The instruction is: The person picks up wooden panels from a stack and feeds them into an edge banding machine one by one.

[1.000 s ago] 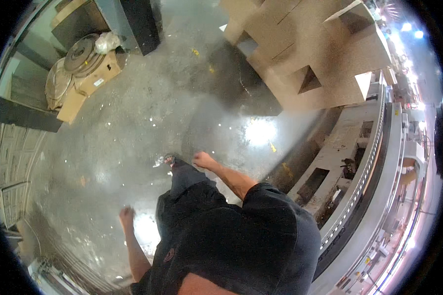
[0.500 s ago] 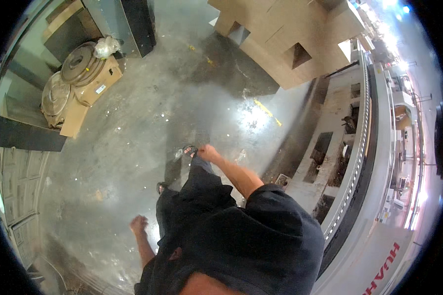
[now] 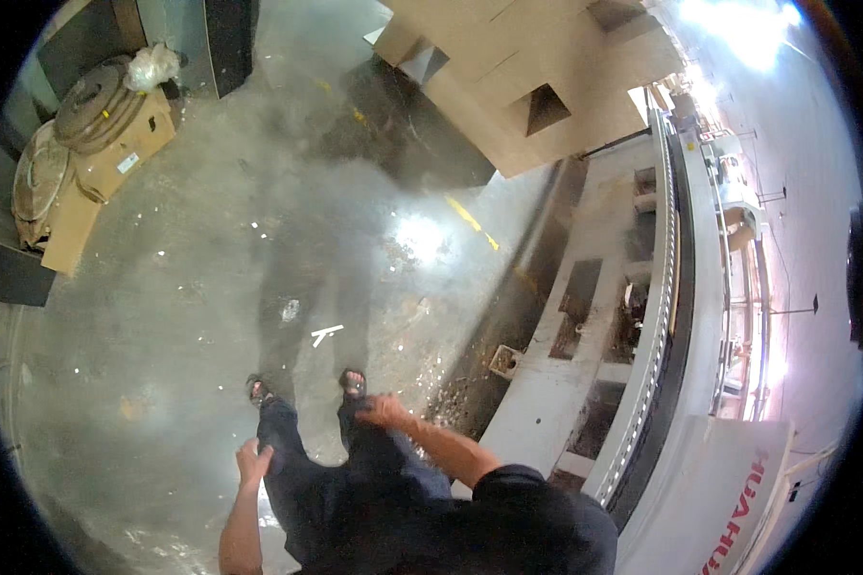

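My left hand hangs beside my left trouser leg, its thumb apart from loosely bent fingers, nothing visible in it. In front of my right trouser leg is my right hand; its fingers point left, loosely spread, and I see no object in them. Whether either hand touches the cloth I cannot tell. Both feet, in dark open footwear, stand on the grey concrete floor. A white strip-like scrap lies ahead of my feet.
Along my right runs a long pale machine bed with rectangular openings. A large brown cardboard sheet with cut-outs juts out ahead. At the far left, coiled brown rolls rest by a cardboard box. Small debris lies beside the machine.
My view has shifted, so the rolls and cardboard sit further left. My feet are now nearly side by side. The left hand has come nearer my leg, and the white scrap is now in sight.
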`<state>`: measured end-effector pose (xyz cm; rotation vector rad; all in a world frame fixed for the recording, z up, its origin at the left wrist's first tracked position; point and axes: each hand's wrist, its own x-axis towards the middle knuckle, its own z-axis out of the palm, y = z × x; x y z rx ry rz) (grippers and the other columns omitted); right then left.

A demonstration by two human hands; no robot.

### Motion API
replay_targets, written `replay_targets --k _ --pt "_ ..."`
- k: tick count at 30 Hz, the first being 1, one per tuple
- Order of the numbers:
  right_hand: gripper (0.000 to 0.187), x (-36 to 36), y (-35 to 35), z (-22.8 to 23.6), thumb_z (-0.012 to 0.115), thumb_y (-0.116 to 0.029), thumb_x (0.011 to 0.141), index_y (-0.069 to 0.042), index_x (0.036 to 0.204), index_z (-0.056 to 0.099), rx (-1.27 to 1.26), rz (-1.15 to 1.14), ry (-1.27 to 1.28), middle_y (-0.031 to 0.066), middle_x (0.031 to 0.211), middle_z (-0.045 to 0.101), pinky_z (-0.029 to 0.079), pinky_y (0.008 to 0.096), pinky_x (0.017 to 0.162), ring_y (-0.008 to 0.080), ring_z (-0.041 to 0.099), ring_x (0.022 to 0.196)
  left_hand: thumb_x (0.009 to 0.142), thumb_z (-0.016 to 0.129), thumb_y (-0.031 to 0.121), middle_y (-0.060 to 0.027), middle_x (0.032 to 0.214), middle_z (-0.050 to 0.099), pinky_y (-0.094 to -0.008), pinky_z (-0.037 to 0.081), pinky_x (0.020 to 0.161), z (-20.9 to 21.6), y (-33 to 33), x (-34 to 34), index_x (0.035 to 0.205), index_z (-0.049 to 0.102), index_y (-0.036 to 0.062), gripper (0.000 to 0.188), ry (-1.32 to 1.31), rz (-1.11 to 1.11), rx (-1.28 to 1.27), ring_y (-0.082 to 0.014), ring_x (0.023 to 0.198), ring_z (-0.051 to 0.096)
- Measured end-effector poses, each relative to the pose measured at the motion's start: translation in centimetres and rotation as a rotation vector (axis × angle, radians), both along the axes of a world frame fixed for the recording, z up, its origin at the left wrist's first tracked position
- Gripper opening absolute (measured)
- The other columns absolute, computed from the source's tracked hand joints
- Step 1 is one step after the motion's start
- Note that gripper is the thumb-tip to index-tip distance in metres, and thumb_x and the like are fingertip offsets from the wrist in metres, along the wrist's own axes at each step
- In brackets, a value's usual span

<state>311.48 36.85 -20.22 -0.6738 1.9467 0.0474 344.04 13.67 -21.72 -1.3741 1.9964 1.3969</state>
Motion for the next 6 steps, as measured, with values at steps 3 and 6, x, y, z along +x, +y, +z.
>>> replay_targets --k 3,6 --pt "0.088 2.9 3.8 -0.6 0.070 -0.061 0.071 -0.011 0.139 0.044 0.095 0.042 -0.032 0.0271 0.130 0.048 0.037 0.0530 0.102 0.0465 0.044 0.122 0.068 0.076 0.029 -0.0276 0.130 0.049 -0.0494 0.040 0.101 0.7 5.0 -1.8 0.123 0.057 0.0027 0.063 -0.167 -0.022 0.059 -0.0446 0.121 0.045" --pt "0.101 3.3 5.0 -0.7 0.075 -0.054 0.069 -0.015 0.148 0.026 0.167 -0.004 -0.043 0.0289 0.135 0.040 0.035 0.0550 0.105 0.0470 0.037 0.128 0.064 0.079 0.032 -0.0293 0.137 0.036 -0.0578 0.037 0.102 -1.4 6.8 -1.0 0.130 0.052 0.0100 0.075 -0.369 -0.157 0.021 -0.0471 0.127 0.038"
